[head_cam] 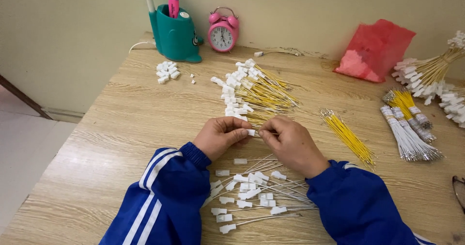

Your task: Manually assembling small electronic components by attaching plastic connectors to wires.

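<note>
My left hand [220,136] and my right hand [289,143] meet over the middle of the wooden table [121,129]. Between their fingertips they pinch a small white plastic connector [251,132]; a thin wire seems to run from it under my right hand. Just beyond the hands lies a fanned pile of yellow wires with white connectors [252,92]. Below my wrists lies a pile of white wires with white connectors [252,194]. Both arms wear blue sleeves with white stripes.
A loose bundle of yellow wires [348,136] lies to the right, with bound white and yellow bundles [409,124] further right. Loose white connectors [167,72], a teal pen holder [175,34], a pink alarm clock [223,32] and a red bag [375,51] sit at the back.
</note>
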